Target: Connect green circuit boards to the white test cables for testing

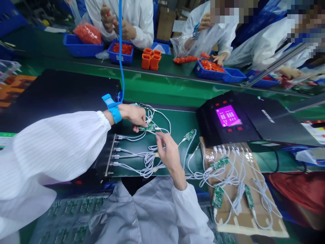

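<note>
My left hand (133,115), with a blue wrist strap (116,114) on it, is closed on the edge of a small green circuit board (150,127). A white cable plug sits at the board's right end. Just to the right, my right hand (168,149) pinches a thin white cable (153,132) close to the board's lower edge; its exact end is hard to make out. Behind my left hand lie more boards, partly hidden. Below the hands, coiled white cables (149,159) run from the ports of a black box (109,154).
On the right stands a black tester (215,118) with a lit purple screen (228,116). Cabled boards lie on cardboard (228,220) before it; another board (189,135) rests on the green bench. A blue cord (122,67) hangs ahead. Across, co-workers handle orange parts in blue bins (82,49).
</note>
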Motion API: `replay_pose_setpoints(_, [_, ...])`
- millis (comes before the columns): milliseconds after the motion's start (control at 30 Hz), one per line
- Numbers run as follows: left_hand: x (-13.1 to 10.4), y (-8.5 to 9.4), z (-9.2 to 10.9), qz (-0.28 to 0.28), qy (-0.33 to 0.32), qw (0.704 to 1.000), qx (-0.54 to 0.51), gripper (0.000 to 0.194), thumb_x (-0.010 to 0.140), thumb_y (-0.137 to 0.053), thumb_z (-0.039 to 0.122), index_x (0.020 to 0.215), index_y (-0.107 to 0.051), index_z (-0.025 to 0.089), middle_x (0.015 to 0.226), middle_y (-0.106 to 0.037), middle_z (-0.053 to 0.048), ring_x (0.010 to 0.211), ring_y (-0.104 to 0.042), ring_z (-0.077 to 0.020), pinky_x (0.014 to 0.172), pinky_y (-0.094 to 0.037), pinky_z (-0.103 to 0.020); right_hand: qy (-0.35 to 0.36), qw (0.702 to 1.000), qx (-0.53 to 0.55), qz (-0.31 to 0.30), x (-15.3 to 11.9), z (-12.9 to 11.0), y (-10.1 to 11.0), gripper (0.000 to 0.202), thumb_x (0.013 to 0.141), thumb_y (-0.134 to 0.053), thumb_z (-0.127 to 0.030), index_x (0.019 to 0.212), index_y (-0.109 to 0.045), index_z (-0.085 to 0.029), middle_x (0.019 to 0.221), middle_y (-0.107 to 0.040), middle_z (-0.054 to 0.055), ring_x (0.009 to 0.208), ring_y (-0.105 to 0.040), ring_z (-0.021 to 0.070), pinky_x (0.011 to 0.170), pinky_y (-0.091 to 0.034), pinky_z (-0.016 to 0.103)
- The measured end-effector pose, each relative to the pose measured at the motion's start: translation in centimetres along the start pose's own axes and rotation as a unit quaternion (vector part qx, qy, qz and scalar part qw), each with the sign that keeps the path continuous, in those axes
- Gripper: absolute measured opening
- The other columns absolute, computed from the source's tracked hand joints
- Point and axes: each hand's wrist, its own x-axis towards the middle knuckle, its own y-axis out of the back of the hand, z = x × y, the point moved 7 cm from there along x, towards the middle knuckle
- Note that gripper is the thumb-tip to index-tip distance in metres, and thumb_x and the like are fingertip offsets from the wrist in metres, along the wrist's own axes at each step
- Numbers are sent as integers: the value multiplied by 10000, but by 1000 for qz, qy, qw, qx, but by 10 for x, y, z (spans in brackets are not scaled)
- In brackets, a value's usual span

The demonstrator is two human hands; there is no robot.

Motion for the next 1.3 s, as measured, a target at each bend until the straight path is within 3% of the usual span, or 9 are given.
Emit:
replay_pose_setpoints(200, [-1,-1,2,-4,0,1000,3,372,926,-621,403,655,-707,163,627,-682,-30,599,-579,-139,710,-500,-282,77,995,-57,18,2,-17,-17,273,1077,-518,-250,1264,-711,-201,885,-613,51,719,-606,157,668,-521,288])
replay_pose_setpoints(400, [-2,-5,3,-9,2,1000,-8,329,910,-645,335,652,-671,132,655,-678,-51,604,-552,-132,689,-492,-292,95,994,-39,32,2,-26,-27,305,1056,-522,-169,1314,-684,-195,1009,-683,95,780,-673,162,682,-553,283])
replay_pose_setpoints(533, [0,-8,2,-24,-9,999,-33,317,872,-683,397,679,-701,147,679,-709,-74,641,-586,-159,686,-497,-304,97,995,-29,24,3,-30,-30,293,1049,-533,-159,1289,-689,-218,1014,-718,87,869,-708,186,748,-579,302])
replay_pose_setpoints(667, [2,-9,1,-26,-26,998,-60,307,798,-749,481,650,-725,213,658,-727,-71,665,-654,-204,679,-525,-331,91,994,-33,54,4,-32,-25,216,1041,-557,-172,1172,-724,-210,959,-695,82,811,-685,178,719,-568,312])
replay_pose_setpoints(867, [4,-8,-2,-11,0,998,-60,294,747,-757,533,665,-754,251,665,-751,-71,739,-705,-255,692,-551,-363,84,993,-40,77,6,-33,-23,153,1023,-570,-176,1097,-703,-193,899,-646,56,804,-656,174,714,-553,306])
replay_pose_setpoints(1100, [0,-4,7,16,-22,1000,-13,441,754,-725,628,616,-701,210,675,-751,-85,701,-642,-222,666,-497,-344,68,995,-27,68,7,-31,-27,135,1023,-561,-185,1078,-683,-201,922,-644,60,792,-648,175,719,-555,316])
replay_pose_setpoints(1300, [-3,-3,12,26,-14,999,-21,469,662,-796,645,507,-633,234,587,-708,-71,639,-614,-220,677,-502,-371,75,994,-32,66,8,-32,-29,136,1021,-552,-175,1089,-667,-200,945,-653,68,836,-663,190,747,-563,335])
